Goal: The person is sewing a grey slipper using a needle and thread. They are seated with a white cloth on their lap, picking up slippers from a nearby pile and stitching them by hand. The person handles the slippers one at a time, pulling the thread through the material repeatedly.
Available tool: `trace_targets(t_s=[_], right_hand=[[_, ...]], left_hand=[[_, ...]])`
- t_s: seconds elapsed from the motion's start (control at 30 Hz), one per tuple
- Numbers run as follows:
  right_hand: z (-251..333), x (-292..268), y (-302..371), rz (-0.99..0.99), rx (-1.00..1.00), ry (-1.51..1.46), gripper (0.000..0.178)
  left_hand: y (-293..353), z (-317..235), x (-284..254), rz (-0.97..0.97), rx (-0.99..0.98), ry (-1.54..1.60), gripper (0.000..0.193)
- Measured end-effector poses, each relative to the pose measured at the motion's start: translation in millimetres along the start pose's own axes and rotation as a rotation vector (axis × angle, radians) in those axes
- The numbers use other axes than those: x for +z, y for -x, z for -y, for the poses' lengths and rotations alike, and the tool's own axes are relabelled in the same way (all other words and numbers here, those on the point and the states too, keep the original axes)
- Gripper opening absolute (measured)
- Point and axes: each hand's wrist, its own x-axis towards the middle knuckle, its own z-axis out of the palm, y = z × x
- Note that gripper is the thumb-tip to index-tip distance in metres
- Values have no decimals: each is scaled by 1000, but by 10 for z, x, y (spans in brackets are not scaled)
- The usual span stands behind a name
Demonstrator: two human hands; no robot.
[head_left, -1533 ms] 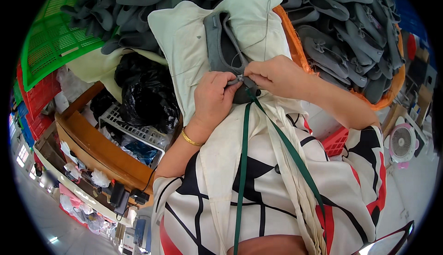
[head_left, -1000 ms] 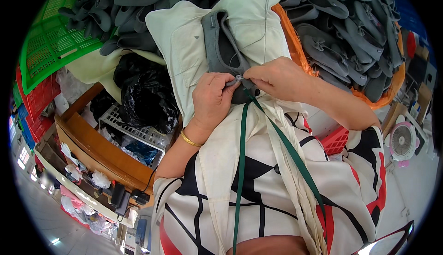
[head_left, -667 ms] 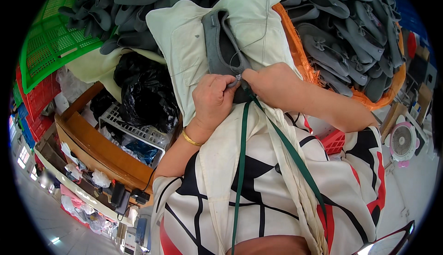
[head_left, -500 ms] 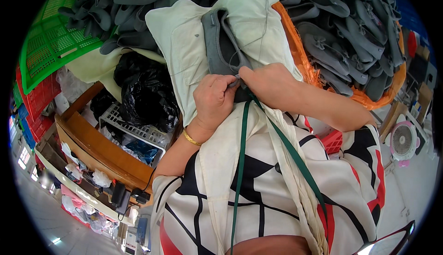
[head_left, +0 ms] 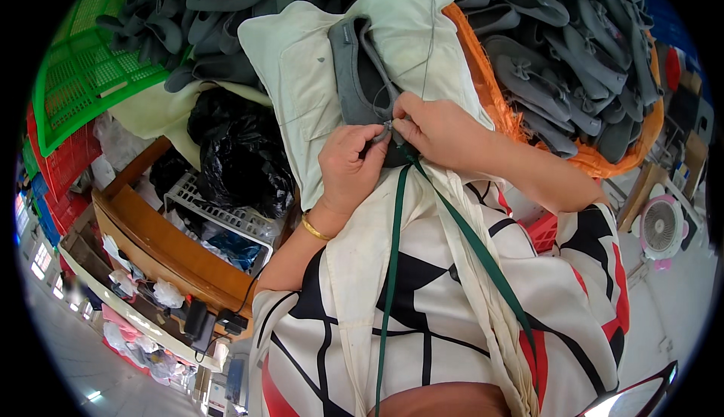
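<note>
A grey slip-on shoe [head_left: 347,70] lies on a white cushion [head_left: 294,78] in front of me, its toe pointing toward my body. At the toe, my left hand [head_left: 348,164] is closed, thumb and fingertips pinching a grey edge or bow of the shoe. Close against it, my right hand [head_left: 445,134] is closed in a pinch at a small knotted grey bit on the toe; whether a needle is there is too small to tell. Loose grey thread [head_left: 432,40] runs over the cushion and the shoe opening toward my fingers.
Grey shoes fill an orange-edged sack [head_left: 475,62] at the right, and more pile up at the far left by a green plastic crate [head_left: 90,78]. Left of the cushion are a black plastic bag [head_left: 241,153] and a wooden bench [head_left: 166,228]. A fan [head_left: 662,227] stands at far right.
My right hand has shifted slightly to the right, and its thumb and finger now show more clearly at the toe. My left hand and the shoe stay nearly in place.
</note>
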Motion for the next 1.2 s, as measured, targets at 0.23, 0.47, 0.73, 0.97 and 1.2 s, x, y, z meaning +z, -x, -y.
trace_targets(t_s=[0.23, 0.47, 0.73, 0.97, 1.2], right_hand=[[95, -37, -102, 71, 94, -88, 19], [85, -164, -165, 187, 116, -146, 20], [34, -371, -487, 245, -95, -34, 18], [53, -342, -744, 525, -148, 59, 20], [-55, -304, -581, 392, -329, 132, 20]], left_hand=[[1, 3, 36, -36, 97, 5, 16], [-10, -5, 11, -11, 181, -73, 23], [-63, 9, -42, 21, 409, -252, 32], [-96, -24, -71, -12, 496, -358, 36], [-73, 12, -71, -44, 489, -322, 36]])
